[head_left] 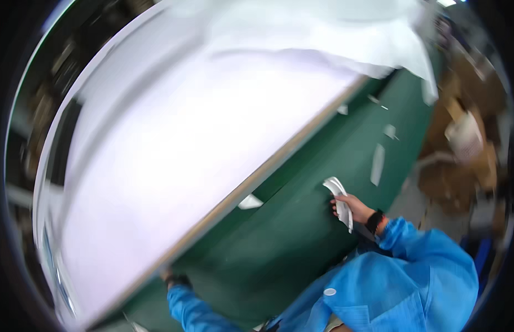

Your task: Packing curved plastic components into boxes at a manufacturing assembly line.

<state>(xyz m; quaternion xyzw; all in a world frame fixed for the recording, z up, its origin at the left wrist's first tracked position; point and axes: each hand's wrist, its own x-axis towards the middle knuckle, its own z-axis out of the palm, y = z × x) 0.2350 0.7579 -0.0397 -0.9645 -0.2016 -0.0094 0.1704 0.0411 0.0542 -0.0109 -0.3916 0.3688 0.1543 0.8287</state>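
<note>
Blue coat (400, 288) is creasing nearest. Right hand (355, 208) is holding thin, curved white strips (344, 211) mid-length over the smooth green surface (290, 243), fingers wrapping round, presumably keeping them bundled. Left hand (167, 274) is lying at the flat white panel's (179, 155) tan edge (257, 177); cannot tell whether its blurred fingers are gripping.

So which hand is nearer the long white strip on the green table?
Right. The right hand is below-left of the strip; the left hand is farther, by the panel edge.
</note>
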